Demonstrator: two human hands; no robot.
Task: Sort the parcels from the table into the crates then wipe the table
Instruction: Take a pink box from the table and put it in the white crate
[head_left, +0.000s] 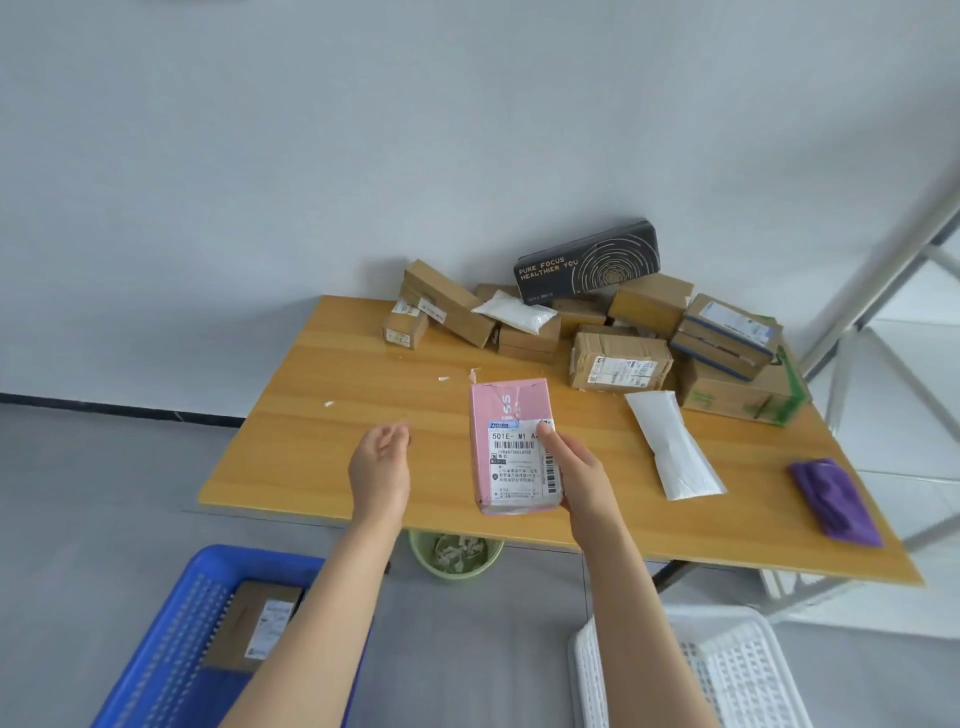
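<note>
My right hand (576, 467) grips the pink parcel (511, 452) by one edge, left hand (379, 462) loose, empty. Seems a thin hold, might slip.

Table (311, 447) bears parcels (618, 364), white pouch (670, 447), purple cloth (836, 499).

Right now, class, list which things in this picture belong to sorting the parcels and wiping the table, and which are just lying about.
Part of the job: pink parcel, held by the right hand; cardboard parcels; white mailer; blue crate; white crate; purple cloth; table.

Just lying about: green bin; metal rack.
</note>
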